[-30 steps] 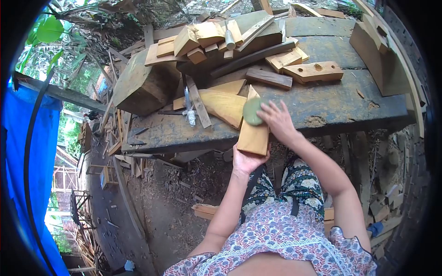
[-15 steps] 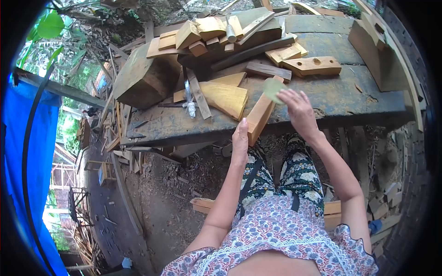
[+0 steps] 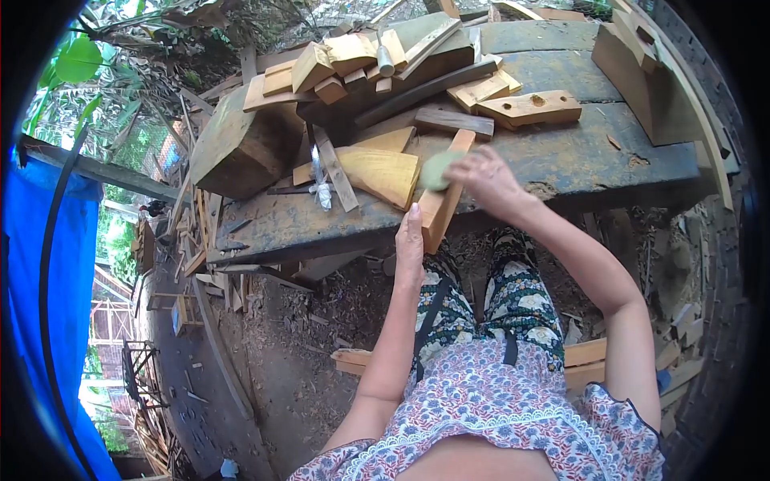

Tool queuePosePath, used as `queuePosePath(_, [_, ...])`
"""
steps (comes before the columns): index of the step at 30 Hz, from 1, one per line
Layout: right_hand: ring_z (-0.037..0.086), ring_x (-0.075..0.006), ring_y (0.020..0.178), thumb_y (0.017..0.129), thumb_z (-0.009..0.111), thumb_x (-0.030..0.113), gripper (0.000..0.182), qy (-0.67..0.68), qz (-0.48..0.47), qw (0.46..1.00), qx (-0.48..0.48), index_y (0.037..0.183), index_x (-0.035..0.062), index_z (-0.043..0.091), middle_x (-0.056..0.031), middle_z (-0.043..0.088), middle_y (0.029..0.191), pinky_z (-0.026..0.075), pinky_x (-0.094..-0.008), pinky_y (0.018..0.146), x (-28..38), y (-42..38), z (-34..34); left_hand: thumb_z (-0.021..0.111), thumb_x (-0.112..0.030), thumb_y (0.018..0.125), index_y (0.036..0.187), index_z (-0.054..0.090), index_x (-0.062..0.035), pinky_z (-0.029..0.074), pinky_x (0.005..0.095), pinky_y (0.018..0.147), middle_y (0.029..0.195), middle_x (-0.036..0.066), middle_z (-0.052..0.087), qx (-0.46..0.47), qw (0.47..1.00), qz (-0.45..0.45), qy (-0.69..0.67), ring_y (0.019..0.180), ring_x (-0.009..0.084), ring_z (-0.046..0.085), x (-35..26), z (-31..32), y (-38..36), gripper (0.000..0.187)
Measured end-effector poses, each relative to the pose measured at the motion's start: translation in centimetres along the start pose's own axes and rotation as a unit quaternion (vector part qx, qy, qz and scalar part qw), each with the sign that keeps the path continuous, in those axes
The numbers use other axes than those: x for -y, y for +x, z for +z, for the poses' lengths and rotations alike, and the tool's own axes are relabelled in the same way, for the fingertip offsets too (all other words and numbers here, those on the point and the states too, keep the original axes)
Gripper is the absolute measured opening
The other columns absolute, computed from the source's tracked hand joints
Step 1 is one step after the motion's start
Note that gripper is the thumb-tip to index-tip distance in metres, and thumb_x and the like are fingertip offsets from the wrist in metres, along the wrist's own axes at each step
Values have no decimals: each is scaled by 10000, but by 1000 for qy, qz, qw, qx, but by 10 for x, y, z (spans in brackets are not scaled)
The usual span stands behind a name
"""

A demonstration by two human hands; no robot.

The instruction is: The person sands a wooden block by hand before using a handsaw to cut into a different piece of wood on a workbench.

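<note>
Left hand (image 3: 410, 244) grips a long tan wooden block (image 3: 434, 213) by its near end, across the wooden worktop (image 3: 589, 164)'s front edge; right hand (image 3: 488, 183) holds a round green pad (image 3: 435, 171). Probably stiff, lightish; grab that end.

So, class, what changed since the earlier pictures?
The wood block in the left hand turned from broad to narrow face up; the green disc in the right hand then moved left toward the block's near end. Neither was let go; the bench stayed put.
</note>
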State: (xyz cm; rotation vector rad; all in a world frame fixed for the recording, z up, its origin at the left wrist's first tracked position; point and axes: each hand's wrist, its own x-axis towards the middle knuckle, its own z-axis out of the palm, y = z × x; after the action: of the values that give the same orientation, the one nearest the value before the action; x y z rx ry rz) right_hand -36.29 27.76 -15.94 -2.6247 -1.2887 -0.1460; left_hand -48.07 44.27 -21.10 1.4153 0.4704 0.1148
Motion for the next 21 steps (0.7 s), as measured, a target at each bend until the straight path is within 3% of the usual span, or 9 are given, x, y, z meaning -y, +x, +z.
queuePosePath(3, [541,-209,1200,860,524,81,335,46,-75,992,-87,1166,180,618,-62,624,1203,311,-467,1080,17,-9,28,501,-607,896,1288,498,-18,478,331,841,1166,117,566,-5,1000,-8,-16,1062,172,558,7,-2,1,708])
queuePosePath(7, [550,-249,1192,849,525,23,398,52,21,997,-61,1218,157,592,-86,577,1291,365,-453,1055,-30,4,34,507,-668,859,1361,406,-23,440,435,939,1284,160,486,2,1000,-20,-15,1190,267,484,-7,0,-15,824])
queuePosePath(9, [542,-258,1201,850,512,9,417,53,36,996,-58,1234,155,583,-92,569,1302,366,-454,1055,-36,3,40,565,-722,780,1451,232,-53,346,600,992,1425,217,303,-14,995,-102,-18,1279,407,360,-15,3,-30,1004])
queuePosePath(10, [536,-260,1209,848,503,-1,434,49,53,995,-70,1245,158,577,-94,565,1307,362,-459,1057,-34,1,44,565,-722,780,1451,232,-53,346,600,992,1425,217,303,-16,995,-101,-19,1279,407,360,-12,4,-32,1004])
queuePosePath(12, [529,-262,1217,846,493,-10,451,48,68,994,-76,1257,160,570,-95,562,1311,358,-464,1060,-29,-5,49,628,-733,717,1484,95,-111,239,697,1002,1485,238,118,-5,972,-191,-140,1309,501,239,-2,6,-37,1121])
queuePosePath(14, [515,-260,1231,850,490,-2,460,34,79,992,-96,1275,161,558,-94,553,1324,351,-470,1065,-25,-11,48,669,-723,687,1480,94,-134,245,686,1006,1479,242,91,-12,961,-198,-195,1295,511,254,5,3,-31,1143])
queuePosePath(18, [535,-269,1208,850,492,-5,453,17,82,990,-112,1268,154,563,-102,559,1315,367,-454,1060,-22,-24,42,684,-671,720,1476,76,-62,274,665,1001,1429,243,194,-41,974,-145,-167,1289,484,276,-11,18,-31,1145])
queuePosePath(20, [590,-246,1135,832,518,5,422,25,83,990,-110,1228,136,583,-109,612,1233,426,-434,994,-31,-32,46,714,-561,753,1476,29,-48,276,595,1033,1427,281,209,-71,990,-102,-65,1316,405,268,-10,18,-26,1120])
queuePosePath(21, [645,-252,1028,807,526,-26,393,88,122,986,-68,1155,125,630,-110,668,1108,478,-401,927,-29,-36,18,750,-436,748,1465,40,-8,296,502,1056,1391,300,259,-97,995,-18,34,1292,385,304,9,15,-18,1096])
